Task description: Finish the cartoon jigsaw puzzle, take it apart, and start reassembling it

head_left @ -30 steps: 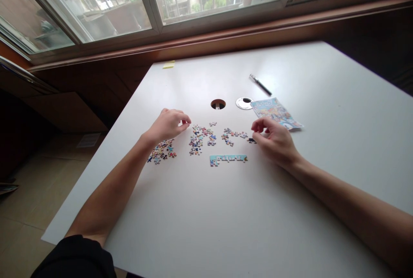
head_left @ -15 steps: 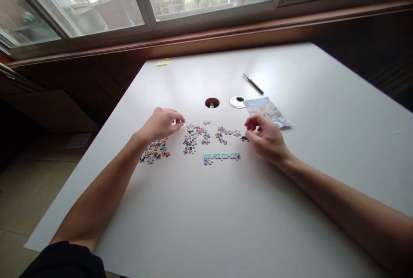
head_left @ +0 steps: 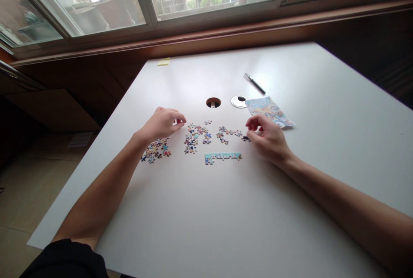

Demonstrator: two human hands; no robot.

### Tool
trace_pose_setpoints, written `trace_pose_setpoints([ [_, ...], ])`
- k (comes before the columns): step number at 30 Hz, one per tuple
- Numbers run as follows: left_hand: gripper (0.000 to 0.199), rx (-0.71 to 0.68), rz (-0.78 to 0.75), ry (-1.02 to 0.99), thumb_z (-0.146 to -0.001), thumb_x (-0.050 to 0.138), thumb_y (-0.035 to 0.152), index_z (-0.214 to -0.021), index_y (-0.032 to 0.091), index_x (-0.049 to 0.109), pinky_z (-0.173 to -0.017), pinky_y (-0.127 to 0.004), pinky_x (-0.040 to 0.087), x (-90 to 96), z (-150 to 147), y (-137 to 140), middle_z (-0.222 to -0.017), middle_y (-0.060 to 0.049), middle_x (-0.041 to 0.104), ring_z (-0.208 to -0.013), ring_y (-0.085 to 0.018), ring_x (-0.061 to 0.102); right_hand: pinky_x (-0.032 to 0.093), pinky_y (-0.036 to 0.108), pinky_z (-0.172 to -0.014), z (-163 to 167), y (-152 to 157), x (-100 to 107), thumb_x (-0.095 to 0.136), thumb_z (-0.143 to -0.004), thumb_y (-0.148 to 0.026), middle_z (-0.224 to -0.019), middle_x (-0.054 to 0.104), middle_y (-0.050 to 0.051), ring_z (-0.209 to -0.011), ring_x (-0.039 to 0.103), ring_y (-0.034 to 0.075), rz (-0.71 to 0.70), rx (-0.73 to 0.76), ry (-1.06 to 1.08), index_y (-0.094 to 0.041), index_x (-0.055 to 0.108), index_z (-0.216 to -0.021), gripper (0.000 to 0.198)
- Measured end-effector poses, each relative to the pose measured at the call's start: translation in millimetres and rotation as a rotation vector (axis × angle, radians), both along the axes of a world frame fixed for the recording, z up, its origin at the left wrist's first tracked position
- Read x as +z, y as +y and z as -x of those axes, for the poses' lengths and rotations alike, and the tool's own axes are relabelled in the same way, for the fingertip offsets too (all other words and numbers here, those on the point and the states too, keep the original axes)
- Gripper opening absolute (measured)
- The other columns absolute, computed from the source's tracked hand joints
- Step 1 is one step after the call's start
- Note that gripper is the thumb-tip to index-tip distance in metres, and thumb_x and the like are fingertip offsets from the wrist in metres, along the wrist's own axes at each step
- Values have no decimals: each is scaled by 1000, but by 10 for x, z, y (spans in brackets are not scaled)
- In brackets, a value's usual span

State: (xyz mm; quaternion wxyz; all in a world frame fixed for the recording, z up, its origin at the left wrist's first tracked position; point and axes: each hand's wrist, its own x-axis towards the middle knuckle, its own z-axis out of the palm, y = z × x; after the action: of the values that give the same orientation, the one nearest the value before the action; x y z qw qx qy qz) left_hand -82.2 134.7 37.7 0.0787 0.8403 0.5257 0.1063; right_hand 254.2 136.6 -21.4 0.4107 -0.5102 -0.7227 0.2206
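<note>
My left hand [head_left: 163,122] hovers at the left edge of a loose group of jigsaw puzzle pieces [head_left: 191,142]. Its fingers are bent, with a small gap between thumb and forefinger and nothing visible in it. A denser pile of puzzle pieces [head_left: 157,150] lies below that wrist, partly covered by the forearm. My right hand [head_left: 265,137] rests beside a dark puzzle piece [head_left: 245,138], its fingers curled, thumb and forefinger apart. More pieces [head_left: 222,135] are scattered to its left. A joined strip of puzzle [head_left: 222,156], light blue along the top, lies in front between both hands.
Behind my right hand lies a colourful picture sheet [head_left: 269,109]. Farther back are a black pen [head_left: 254,83], a round metal cover [head_left: 238,102] and a cable hole [head_left: 213,103] in the white table [head_left: 180,217]. Yellow tape [head_left: 163,61] marks the far edge, below a window.
Both hands keep the same pose over the table. The whole view has shifted very slightly; no piece has visibly moved.
</note>
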Motion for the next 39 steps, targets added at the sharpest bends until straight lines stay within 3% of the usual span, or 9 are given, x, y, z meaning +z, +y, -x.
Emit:
trace_pose_setpoints([
  [18,20,-40,29,-14,-89,59,29,-88,21,77,-79,-30,45,53,-21,-25,-87,-4,74,-78,-15,64,39,32,-60,14,-11,32,56,-69,-16,-78,57,1,-69,52,17,33,-8,3,-23,59,-81,15],
  [26,14,-332,167,-83,-88,67,29,-94,30,80,-75,-27,47,33,-22,-22,-95,-2,71,-81,-14,65,40,32,-60,8,-19,39,56,-68,-17,-78,57,1,-70,53,18,26,-13,-1,-24,59,-81,15],
  [31,10,-257,189,-86,-86,70,31,-87,26,78,-73,-27,48,42,31,-27,-90,-2,71,-78,-14,65,41,32,-60,13,-19,42,55,-69,-17,-77,57,2,-70,53,19,14,-5,-5,-24,59,-81,14],
  [39,15,-235,235,-108,-88,67,33,-94,25,78,-74,-26,49,37,68,-32,-95,-4,71,-78,-14,64,41,33,-62,15,-16,54,55,-68,-17,-76,58,2,-69,54,19,9,-2,-12,-24,58,-80,14],
])
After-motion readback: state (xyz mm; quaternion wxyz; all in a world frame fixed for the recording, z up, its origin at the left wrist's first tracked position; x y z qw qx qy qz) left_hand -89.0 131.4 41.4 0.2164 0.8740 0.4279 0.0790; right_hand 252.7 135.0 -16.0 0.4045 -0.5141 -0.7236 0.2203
